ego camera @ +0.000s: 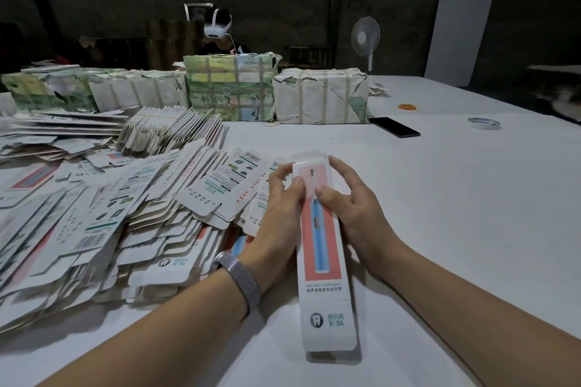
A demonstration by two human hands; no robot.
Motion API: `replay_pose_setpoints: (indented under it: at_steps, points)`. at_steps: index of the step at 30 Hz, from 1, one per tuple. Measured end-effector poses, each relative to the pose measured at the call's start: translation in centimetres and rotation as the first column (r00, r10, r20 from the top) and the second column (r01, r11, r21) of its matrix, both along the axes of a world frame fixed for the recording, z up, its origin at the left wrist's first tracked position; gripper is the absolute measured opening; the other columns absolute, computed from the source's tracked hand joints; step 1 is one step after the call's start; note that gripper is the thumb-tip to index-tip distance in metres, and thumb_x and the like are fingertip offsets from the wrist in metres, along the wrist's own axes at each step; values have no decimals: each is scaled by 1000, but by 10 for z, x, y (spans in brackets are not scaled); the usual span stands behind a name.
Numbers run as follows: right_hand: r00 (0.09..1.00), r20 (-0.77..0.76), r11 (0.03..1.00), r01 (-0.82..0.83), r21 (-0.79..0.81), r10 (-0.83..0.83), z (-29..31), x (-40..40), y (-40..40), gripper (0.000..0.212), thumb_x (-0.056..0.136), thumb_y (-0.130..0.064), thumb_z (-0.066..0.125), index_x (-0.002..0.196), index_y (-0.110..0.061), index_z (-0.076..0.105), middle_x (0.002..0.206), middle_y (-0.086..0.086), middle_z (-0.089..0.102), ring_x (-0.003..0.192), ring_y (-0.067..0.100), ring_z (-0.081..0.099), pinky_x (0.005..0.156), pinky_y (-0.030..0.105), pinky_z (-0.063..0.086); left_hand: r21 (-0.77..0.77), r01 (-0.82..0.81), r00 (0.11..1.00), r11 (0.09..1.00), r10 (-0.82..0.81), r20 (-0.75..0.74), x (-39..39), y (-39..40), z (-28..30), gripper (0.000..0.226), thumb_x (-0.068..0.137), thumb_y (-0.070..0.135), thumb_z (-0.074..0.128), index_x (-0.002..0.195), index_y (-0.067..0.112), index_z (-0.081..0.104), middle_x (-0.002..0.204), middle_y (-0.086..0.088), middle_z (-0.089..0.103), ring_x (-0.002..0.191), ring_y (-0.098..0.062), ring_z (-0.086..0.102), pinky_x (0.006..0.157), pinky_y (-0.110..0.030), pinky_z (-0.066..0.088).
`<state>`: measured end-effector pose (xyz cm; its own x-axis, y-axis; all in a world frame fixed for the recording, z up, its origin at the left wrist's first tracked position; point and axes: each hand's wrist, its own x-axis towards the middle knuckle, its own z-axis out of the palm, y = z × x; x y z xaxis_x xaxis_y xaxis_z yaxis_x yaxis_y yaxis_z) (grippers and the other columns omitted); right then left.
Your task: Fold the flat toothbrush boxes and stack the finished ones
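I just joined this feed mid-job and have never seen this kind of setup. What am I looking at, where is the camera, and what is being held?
There is no machine here: a person works with two bare hands, and the one picture comes from a camera worn on their head, looking forward and down. The left hand and right hand grip a long toothbrush box from either side, fingers pinching near its far end, where a flap stands open. It is held over a white table. To the left lies a loose heap of flat boxes; behind it stand wrapped bundles. Further right lie a phone and a tape roll. Another person with a headset sits opposite.
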<state>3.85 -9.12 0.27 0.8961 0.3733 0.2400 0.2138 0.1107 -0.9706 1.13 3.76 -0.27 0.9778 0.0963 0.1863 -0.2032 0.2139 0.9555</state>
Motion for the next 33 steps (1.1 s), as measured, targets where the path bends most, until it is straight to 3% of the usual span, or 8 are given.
replay_pose_setpoints:
  at_steps: [4, 8, 12, 15, 19, 25, 30, 33]
  points:
    - [1000, 1, 1000, -1, 9, 1, 1, 1, -1, 28, 99, -30, 57, 119, -49, 52, 84, 3, 77, 75, 25, 76, 59, 24, 58, 21, -7, 1000, 1000, 8, -15, 1, 0, -2, 15, 109, 35, 38, 107, 47, 47, 68, 5, 72, 58, -14, 70, 53, -24, 56]
    - [1000, -10, 1000, 20, -3, -20, 1, 4, -2, 19, 101, -29, 54, 116, -42, 56, 83, 3, 76, 74, 24, 75, 60, 28, 60, 72, 4, 1000, 997, -2, -30, 1, 2, -1, 29, 108, 38, 39, 91, 58, 52, 69, 2, 72, 60, -16, 71, 55, -26, 56]
    - [995, -63, 995, 87, 54, -83, 0, 6, -2, 11, 102, -31, 52, 105, -25, 61, 76, 4, 70, 69, 20, 70, 63, 29, 57, 101, 24, 999, 995, -20, -33, 0, 2, -2, 12, 108, 35, 39, 108, 45, 45, 68, 3, 71, 60, -13, 70, 55, -23, 55]
    - [991, -68, 991, 121, 54, -118, 0, 7, -3, 15, 102, -30, 54, 90, -25, 63, 79, 5, 66, 72, 20, 65, 62, 28, 51, 102, 49, 998, 994, -44, -53, -1, 2, -1, 9, 108, 31, 39, 109, 39, 43, 63, 5, 69, 57, -12, 69, 52, -22, 54]
    - [990, -110, 988, 97, 121, -84, -1, 9, -3, 23, 97, -24, 60, 73, -25, 60, 76, 5, 63, 64, 16, 64, 57, 25, 53, 77, 49, 996, 996, -43, -80, 1, 2, -2, 10, 105, 23, 40, 109, 32, 44, 62, 6, 68, 56, -11, 68, 50, -22, 53]
    - [988, -138, 976, 89, 200, -62, -2, 12, -4, 17, 77, -19, 65, 64, -21, 53, 62, 2, 59, 52, 16, 60, 48, 21, 48, 40, 67, 997, 997, -66, -38, 4, -1, -3, 25, 81, 29, 48, 104, 22, 43, 62, 6, 68, 54, -11, 67, 48, -23, 52]
    - [992, -100, 981, 94, 169, -78, -2, 12, -4, 22, 76, -20, 64, 58, -24, 53, 60, 2, 56, 54, 16, 59, 51, 22, 48, 22, 67, 998, 998, -66, -17, 4, -1, -6, 15, 95, 25, 50, 105, 16, 43, 61, 7, 67, 54, -9, 66, 48, -21, 51]
    - [992, -103, 979, 90, 185, -71, -2, 12, -4, 21, 75, -20, 65, 58, -24, 54, 64, 4, 57, 57, 18, 59, 54, 24, 50, 30, 73, 997, 997, -73, -23, 5, 0, -7, 24, 87, 33, 51, 105, 19, 43, 66, 7, 69, 60, -10, 68, 53, -23, 53]
